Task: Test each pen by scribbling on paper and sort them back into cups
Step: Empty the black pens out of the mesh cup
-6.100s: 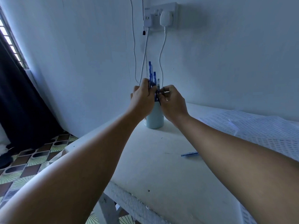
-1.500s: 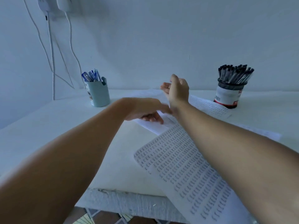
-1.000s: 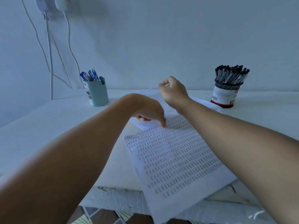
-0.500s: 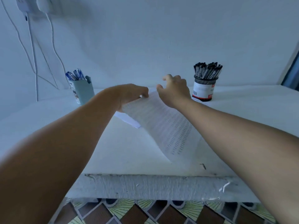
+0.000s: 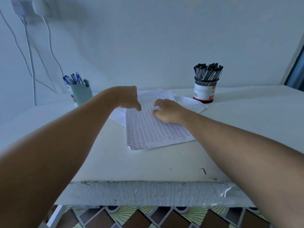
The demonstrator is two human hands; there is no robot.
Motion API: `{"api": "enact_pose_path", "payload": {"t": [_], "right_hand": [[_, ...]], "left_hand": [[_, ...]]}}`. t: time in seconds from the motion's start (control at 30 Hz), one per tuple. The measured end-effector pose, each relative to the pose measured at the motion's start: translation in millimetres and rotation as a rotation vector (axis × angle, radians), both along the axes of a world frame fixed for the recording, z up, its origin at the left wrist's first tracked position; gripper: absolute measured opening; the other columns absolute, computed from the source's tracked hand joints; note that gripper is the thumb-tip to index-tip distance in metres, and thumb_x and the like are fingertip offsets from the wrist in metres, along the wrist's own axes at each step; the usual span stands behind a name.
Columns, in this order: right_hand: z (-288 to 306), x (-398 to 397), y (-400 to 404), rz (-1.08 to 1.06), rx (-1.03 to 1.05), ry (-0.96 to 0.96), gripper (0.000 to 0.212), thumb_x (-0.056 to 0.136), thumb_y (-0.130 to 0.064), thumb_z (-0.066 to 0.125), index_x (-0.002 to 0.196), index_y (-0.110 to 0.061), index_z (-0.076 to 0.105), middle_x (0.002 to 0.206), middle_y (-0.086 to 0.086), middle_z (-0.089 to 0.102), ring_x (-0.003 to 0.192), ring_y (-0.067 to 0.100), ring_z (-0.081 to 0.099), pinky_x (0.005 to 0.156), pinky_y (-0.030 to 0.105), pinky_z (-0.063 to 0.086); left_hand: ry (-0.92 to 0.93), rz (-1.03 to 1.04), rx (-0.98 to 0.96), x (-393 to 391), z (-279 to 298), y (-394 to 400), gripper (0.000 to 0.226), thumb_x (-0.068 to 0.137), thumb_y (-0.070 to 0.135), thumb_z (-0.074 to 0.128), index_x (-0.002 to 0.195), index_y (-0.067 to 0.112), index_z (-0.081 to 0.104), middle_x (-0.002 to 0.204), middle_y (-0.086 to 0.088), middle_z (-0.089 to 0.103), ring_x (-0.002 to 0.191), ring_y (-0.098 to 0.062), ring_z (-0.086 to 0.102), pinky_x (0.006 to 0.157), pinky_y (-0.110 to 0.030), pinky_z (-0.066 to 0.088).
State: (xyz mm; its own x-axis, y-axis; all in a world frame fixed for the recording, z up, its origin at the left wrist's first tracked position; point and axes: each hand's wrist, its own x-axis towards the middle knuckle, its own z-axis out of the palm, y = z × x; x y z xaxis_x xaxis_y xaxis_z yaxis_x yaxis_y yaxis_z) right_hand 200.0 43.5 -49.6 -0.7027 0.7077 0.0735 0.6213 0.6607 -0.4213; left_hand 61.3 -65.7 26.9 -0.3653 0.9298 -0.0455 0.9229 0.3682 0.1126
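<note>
Since half a second ago the printed sheet (image 5: 153, 129), which was lifted at its far end between both hands, has been laid flat on the counter (image 5: 164, 165), and both hands have been lowered onto it. It lies in the middle, on top of other sheets (image 5: 189, 104) that stick out behind it and to the left. Judged from this, the step in hand is the squaring of the paper before any pen is tested. It is best done with light downward pressure near the far edge, so that the sheet is slid into line without being creased, and with its near edge kept back from the counter's front lip. The left hand (image 5: 127, 97) is held above the sheet's far left corner, wrist raised and fingers (image 5: 137, 106) drooped, their tips at or just over the paper; nothing is seen in its grip. The right hand (image 5: 166, 111) is rested on the sheet's far half, fingers loosely curled downward; whether a fold of paper is pinched under them cannot be told. No pen is held. The blue pens (image 5: 72, 79) are stood in the pale cup (image 5: 80, 94) at the far left, the black pens (image 5: 208, 71) in the mesh cup (image 5: 204, 91) at the far right, both well apart from the hands.
</note>
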Motion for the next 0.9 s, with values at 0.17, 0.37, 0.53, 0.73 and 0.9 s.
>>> {"api": "enact_pose_path", "payload": {"t": [0.17,0.37,0.53,0.73,0.9], "right_hand": [[-6.0,17.7,17.7,-0.055,0.081,0.402,0.016,0.101,-0.024,0.056,0.115,-0.018,0.062,0.117,0.003,0.065,0.108,0.022,0.060,0.081,0.030,0.042],[-13.6,65.5,50.5,-0.369,0.238,0.669,0.013,0.091,-0.026,0.064,0.098,-0.017,0.059,0.102,0.004,0.061,0.098,0.025,0.057,0.081,0.037,0.047],[-9.1,97.8,71.1,-0.679,0.150,0.849,0.042,0.085,-0.027,0.076,0.109,-0.015,0.044,0.122,0.012,0.051,0.116,0.033,0.045,0.078,0.030,0.025],[-5.1,104.5,96.8,-0.645,-0.128,0.797,0.117,0.072,-0.038,0.092,0.157,-0.010,0.017,0.153,0.016,0.034,0.139,0.033,0.042,0.105,0.038,0.042],[-8.9,89.8,111.6,-0.626,-0.141,0.790,0.113,0.069,-0.034,0.091,0.155,-0.013,0.021,0.144,0.009,0.048,0.129,0.032,0.054,0.104,0.045,0.050]], "left_hand": [[0.107,-0.133,0.045,30.8,-15.1,37.5,0.033,0.099,0.027,0.060,0.122,0.004,0.067,0.130,-0.012,0.064,0.119,-0.030,0.061,0.100,-0.039,0.049],[-0.115,-0.175,0.265,62.9,-30.7,85.4,0.029,0.097,0.028,0.061,0.119,0.009,0.063,0.121,-0.009,0.065,0.111,-0.028,0.060,0.094,-0.038,0.052],[-0.359,-0.183,0.371,87.3,-39.0,117.6,0.035,0.095,0.036,0.067,0.121,0.016,0.057,0.117,-0.006,0.062,0.104,-0.024,0.060,0.090,-0.039,0.053],[-0.350,-0.159,0.309,100.1,-40.0,134.4,0.041,0.095,0.034,0.066,0.127,0.014,0.051,0.116,-0.008,0.056,0.100,-0.026,0.061,0.078,-0.036,0.051],[-0.421,-0.116,0.291,92.9,-41.1,136.7,0.036,0.093,0.027,0.061,0.125,0.017,0.050,0.112,-0.007,0.062,0.097,-0.026,0.067,0.084,-0.041,0.057]]}}
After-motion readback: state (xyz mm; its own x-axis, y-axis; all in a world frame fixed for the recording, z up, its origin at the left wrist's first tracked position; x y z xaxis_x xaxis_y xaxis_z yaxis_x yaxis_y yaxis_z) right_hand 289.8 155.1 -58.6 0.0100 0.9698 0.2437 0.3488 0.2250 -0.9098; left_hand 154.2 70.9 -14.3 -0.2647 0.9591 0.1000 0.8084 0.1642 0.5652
